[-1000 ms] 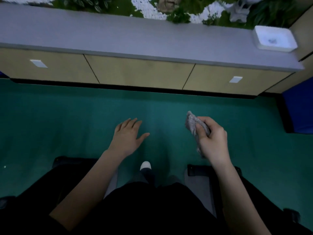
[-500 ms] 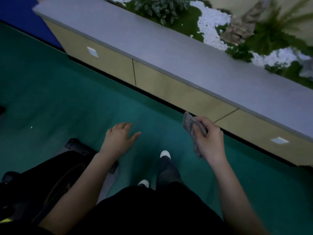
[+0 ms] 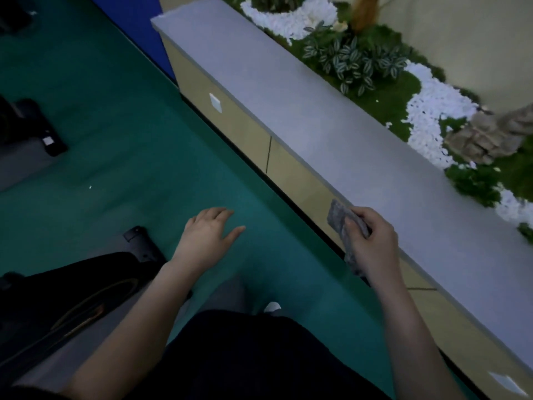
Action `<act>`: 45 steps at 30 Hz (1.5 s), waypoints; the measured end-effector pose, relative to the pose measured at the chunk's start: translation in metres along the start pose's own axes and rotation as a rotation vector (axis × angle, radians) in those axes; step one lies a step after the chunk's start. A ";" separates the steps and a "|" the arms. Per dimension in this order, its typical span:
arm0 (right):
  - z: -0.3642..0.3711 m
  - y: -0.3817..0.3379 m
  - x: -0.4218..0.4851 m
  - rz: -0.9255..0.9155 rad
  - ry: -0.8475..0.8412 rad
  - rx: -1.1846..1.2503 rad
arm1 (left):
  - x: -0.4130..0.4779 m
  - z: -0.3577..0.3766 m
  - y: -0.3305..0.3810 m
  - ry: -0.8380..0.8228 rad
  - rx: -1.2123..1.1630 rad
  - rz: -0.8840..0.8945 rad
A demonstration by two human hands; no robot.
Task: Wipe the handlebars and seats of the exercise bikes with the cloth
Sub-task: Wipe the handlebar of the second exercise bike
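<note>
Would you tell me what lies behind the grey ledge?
Leafy plants, white pebbles and a rock on moss; the ledge hides the bed's near edge.

We saw the cloth point(image 3: 337, 217) half hidden in our right hand point(image 3: 373, 243), the bike point(image 3: 86, 284) cut off at the left edge.

Ledge point(image 3: 331, 125) right of floor point(image 3: 129, 140), plants point(image 3: 354, 57) behind ledge, bike base point(image 3: 72, 298) left

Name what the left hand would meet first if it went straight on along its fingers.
From the left hand, probably the ledge's beige front panel; only green floor between, depth unclear.
</note>
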State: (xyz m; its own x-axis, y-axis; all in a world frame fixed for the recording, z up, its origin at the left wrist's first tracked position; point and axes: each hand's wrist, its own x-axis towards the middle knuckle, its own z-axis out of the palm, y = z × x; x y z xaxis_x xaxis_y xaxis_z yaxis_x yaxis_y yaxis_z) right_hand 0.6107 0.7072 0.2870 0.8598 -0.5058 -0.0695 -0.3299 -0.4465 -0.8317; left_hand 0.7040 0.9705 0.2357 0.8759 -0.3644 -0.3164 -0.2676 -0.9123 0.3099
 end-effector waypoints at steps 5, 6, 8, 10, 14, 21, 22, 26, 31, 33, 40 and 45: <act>0.053 -0.035 0.065 -0.063 -0.142 -0.001 | 0.046 -0.017 -0.034 0.012 -0.011 -0.102; 0.065 -0.043 0.077 -0.076 -0.158 0.000 | 0.058 -0.021 -0.043 0.005 -0.010 -0.115; 0.090 -0.060 0.100 -0.102 -0.180 0.000 | 0.083 -0.031 -0.062 -0.007 -0.013 -0.140; 0.113 -0.080 0.124 -0.117 -0.219 -0.009 | 0.109 -0.043 -0.081 -0.008 -0.022 -0.168; 0.152 -0.121 0.168 -0.166 -0.271 -0.062 | 0.153 -0.068 -0.116 -0.015 -0.055 -0.200; 0.217 -0.175 0.231 -0.207 -0.367 -0.069 | 0.193 -0.105 -0.169 0.012 -0.104 -0.300; 0.228 -0.182 0.239 -0.223 -0.399 -0.074 | 0.196 -0.108 -0.175 0.015 -0.105 -0.321; 0.275 -0.210 0.272 -0.287 -0.530 -0.060 | 0.208 -0.118 -0.199 0.044 -0.120 -0.413; 0.333 -0.240 0.325 -0.382 -0.659 -0.051 | 0.235 -0.129 -0.222 0.071 -0.146 -0.545; 0.355 -0.252 0.353 -0.422 -0.704 -0.053 | 0.254 -0.138 -0.230 0.084 -0.164 -0.596; 0.409 -0.298 0.469 -0.472 -0.768 -0.055 | 0.326 -0.178 -0.249 0.155 -0.188 -0.751; 0.450 -0.332 0.529 -0.461 -0.813 -0.080 | 0.362 -0.206 -0.267 0.223 -0.222 -0.854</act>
State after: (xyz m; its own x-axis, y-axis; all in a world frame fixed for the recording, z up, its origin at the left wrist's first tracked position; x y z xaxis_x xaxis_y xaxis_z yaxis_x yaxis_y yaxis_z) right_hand 1.3504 0.9201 0.2782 0.9110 0.3909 -0.1314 0.1111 -0.5395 -0.8346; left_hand 1.1758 1.1210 0.2231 0.8042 0.4847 -0.3440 0.5713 -0.7900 0.2224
